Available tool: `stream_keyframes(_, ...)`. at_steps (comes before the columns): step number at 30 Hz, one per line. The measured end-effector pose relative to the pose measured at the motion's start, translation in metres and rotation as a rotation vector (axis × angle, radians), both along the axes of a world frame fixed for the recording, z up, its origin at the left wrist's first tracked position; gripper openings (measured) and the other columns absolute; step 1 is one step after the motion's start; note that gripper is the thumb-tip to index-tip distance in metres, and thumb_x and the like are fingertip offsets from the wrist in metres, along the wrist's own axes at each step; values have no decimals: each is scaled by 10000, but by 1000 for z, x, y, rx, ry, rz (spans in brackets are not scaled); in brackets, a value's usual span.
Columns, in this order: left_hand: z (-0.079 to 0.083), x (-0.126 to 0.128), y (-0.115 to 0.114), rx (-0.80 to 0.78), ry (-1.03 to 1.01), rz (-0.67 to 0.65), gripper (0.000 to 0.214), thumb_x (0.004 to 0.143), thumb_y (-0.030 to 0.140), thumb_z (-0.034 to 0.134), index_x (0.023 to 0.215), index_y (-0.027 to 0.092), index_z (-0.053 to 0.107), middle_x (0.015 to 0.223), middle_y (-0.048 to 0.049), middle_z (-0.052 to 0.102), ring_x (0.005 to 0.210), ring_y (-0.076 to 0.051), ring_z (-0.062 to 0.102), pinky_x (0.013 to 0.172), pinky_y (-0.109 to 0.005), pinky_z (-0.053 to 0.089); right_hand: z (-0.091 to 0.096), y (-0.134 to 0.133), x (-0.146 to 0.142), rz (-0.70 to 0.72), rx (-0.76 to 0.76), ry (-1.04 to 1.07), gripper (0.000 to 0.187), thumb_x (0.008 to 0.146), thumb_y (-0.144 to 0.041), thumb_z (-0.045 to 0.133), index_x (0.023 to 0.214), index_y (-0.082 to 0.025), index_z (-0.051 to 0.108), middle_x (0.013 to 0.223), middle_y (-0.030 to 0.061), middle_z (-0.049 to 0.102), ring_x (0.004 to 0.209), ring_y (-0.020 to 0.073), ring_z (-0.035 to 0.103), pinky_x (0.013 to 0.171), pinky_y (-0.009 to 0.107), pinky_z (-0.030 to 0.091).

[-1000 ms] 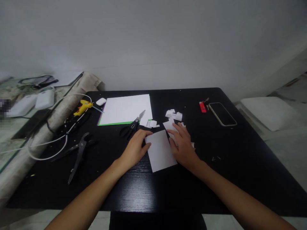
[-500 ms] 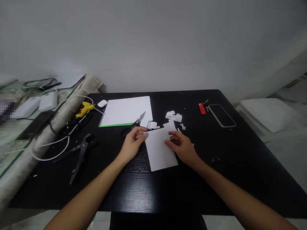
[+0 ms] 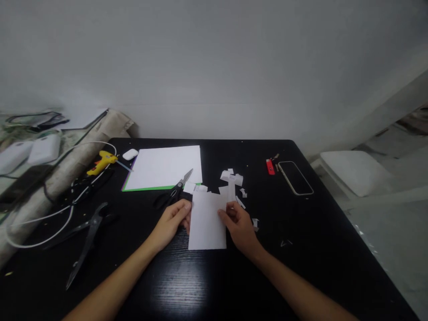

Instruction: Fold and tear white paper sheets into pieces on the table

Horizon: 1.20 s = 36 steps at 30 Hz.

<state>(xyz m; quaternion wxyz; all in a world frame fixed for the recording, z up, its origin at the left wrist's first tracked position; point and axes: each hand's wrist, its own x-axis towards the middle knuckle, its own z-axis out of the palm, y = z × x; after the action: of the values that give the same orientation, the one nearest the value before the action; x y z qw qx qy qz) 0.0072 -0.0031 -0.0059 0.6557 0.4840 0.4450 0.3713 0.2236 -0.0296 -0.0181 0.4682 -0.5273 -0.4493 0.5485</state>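
Observation:
A small white sheet of paper is held just above the black table, in front of me. My left hand pinches its left edge with curled fingers. My right hand pinches its right edge the same way. Black scissors lie just beyond my left hand. Several small white paper scraps are scattered beyond the sheet and to the right of my right hand.
A larger white sheet on green and purple card lies at the back. A yellow glue gun, white earbud case, black pliers and white cable sit left. A red lighter and phone lie right.
Both hands have gone from resting on the paper to pinching its side edges, and the sheet has turned straighter. The camera has tilted, so the table sits lower in view.

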Motion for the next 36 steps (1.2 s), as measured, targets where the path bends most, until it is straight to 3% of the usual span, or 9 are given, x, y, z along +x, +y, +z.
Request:
stream_keyframes(5,1,2,-1,76,136,-68,356,861,507,722,826,164,637,570,38,598,456,-106,551,496,-224,458,-3,1,-1,2,-16,86,334,898,-525,668,933,-230,515,790,20,710,692,198,674,595,287,515)
stream_keyframes(9,-7,3,-1,105,163,-67,342,890,497,683,851,162,623,541,50,570,427,-96,513,465,-209,426,-8,0,-3,-2,50,80,364,923,-495,651,1117,-222,508,907,64,752,783,231,721,683,343,576)
stream_keyframes(15,-19,7,-1,160,226,0,344,884,477,663,1048,187,576,569,90,513,407,-104,453,388,-202,363,-9,0,-5,-23,136,-126,424,926,-461,627,1231,-189,513,1024,122,763,876,267,748,770,399,608)
stream_keyframes(21,-22,12,-3,304,281,57,260,871,360,662,1058,191,598,575,77,539,535,-116,509,542,-215,373,-19,0,-3,-82,149,-337,474,907,-453,602,1277,-175,502,996,126,773,843,282,757,758,420,615)
stream_keyframes(27,-17,9,9,10,153,81,302,822,443,605,956,196,493,557,66,542,389,-109,440,399,-215,311,-25,-3,-4,-204,147,-603,572,900,-493,548,1345,-136,505,1020,143,767,886,289,756,796,413,601)
stream_keyframes(32,-3,-26,36,47,246,127,243,835,363,541,976,166,549,727,-32,640,573,-160,611,495,-264,464,-16,-9,-8,-227,226,-881,511,920,-480,514,1318,-166,576,1063,124,753,809,274,727,772,420,595)
stream_keyframes(34,5,-53,50,121,342,181,234,825,331,570,988,165,579,844,-70,676,762,-198,670,656,-314,541,-15,-10,-9,-243,260,-933,517,935,-475,508,1335,-153,565,1183,154,715,917,297,720,825,447,595)
stream_keyframes(36,13,-85,64,208,470,254,191,817,292,589,960,167,605,1005,-109,685,967,-237,663,894,-395,532,-16,-10,-10,-235,285,-950,533,948,-461,514,1392,-164,521,1285,162,662,1033,315,698,873,468,591)
